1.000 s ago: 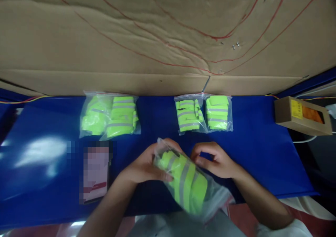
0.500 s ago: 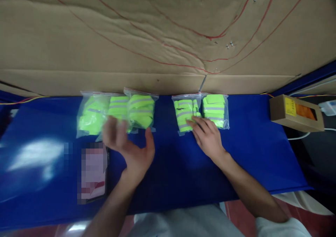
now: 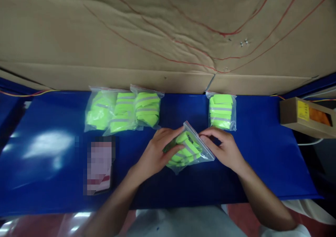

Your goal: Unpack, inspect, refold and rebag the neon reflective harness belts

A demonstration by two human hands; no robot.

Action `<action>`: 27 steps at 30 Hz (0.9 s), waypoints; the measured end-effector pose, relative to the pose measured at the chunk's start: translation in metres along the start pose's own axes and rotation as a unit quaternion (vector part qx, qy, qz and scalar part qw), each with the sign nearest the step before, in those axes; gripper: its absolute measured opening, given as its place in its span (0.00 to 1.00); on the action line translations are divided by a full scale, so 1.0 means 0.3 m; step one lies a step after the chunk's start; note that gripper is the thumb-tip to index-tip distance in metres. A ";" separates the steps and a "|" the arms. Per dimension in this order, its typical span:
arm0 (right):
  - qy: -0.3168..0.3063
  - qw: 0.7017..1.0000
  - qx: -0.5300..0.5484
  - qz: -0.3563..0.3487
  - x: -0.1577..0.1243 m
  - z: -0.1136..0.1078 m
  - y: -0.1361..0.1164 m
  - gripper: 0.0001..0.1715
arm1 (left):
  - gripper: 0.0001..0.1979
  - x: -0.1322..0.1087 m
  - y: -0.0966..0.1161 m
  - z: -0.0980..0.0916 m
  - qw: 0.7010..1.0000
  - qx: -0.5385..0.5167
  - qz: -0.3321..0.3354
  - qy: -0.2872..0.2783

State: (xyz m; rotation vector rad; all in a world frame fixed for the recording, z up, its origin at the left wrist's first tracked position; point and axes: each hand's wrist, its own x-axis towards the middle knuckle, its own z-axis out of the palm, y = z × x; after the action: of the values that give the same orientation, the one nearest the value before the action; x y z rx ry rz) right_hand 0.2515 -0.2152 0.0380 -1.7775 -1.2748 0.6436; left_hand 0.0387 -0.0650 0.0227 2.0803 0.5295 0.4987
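Between my hands, tilted over the blue table, is a clear zip bag (image 3: pixel 187 148) with a folded neon yellow-green reflective garment inside. My left hand (image 3: pixel 157 149) grips the bag's left side, thumb on top and fingers partly hidden. With thumb and fingers pinched, my right hand (image 3: pixel 223 146) holds the zip edge at the bag's upper right. Behind it lies another bagged reflective garment (image 3: pixel 221 111). Farther left, three more lie in a row, slightly overlapping: a left bag (image 3: pixel 99 111), a middle bag (image 3: pixel 124 113) and a right bag (image 3: pixel 147 107).
The blue table (image 3: pixel 252 167) backs onto a brown paper-covered board (image 3: pixel 110 48) with red curved lines. A phone-like object (image 3: pixel 99 167), its screen blurred out, lies at left. At the right edge stands a cardboard box (image 3: pixel 306 116) with orange contents.
One bag has left the right-hand pair at the back and is now nearer me, turned, in both hands. My left hand has moved right from beside the left row. The view has shifted slightly.
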 end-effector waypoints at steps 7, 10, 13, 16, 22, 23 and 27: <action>-0.013 0.997 0.059 -0.042 -0.023 -0.004 -0.023 0.07 | 0.28 -0.015 0.017 0.026 0.966 0.189 0.133 0.117; 0.019 0.996 0.047 -0.074 -0.034 0.026 -0.035 0.02 | 0.17 -0.024 0.055 0.064 0.953 0.184 0.092 0.224; 0.005 0.992 0.100 -0.080 -0.042 0.066 -0.048 0.08 | 0.10 -0.034 0.110 0.092 0.979 0.065 0.082 0.176; -0.031 0.987 0.134 -0.085 -0.045 0.091 -0.059 0.13 | 0.12 -0.034 0.143 0.095 0.995 -0.057 0.034 0.072; -0.143 0.967 0.209 0.005 -0.033 0.072 -0.039 0.08 | 0.10 -0.020 0.120 0.045 0.982 -0.166 -0.076 -0.039; -0.150 0.964 0.220 0.018 -0.031 0.070 -0.036 0.09 | 0.10 -0.020 0.115 0.038 0.983 -0.164 -0.074 -0.044; -0.142 0.953 0.263 0.054 -0.029 0.072 -0.037 0.13 | 0.13 -0.026 0.120 0.031 0.991 -0.116 -0.045 -0.050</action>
State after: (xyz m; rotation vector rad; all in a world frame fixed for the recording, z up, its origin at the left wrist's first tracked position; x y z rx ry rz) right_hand 0.2258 -0.2147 0.0359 -1.3448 -1.0598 1.2129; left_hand 0.0435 -0.0935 0.0473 1.8404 0.4816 0.3825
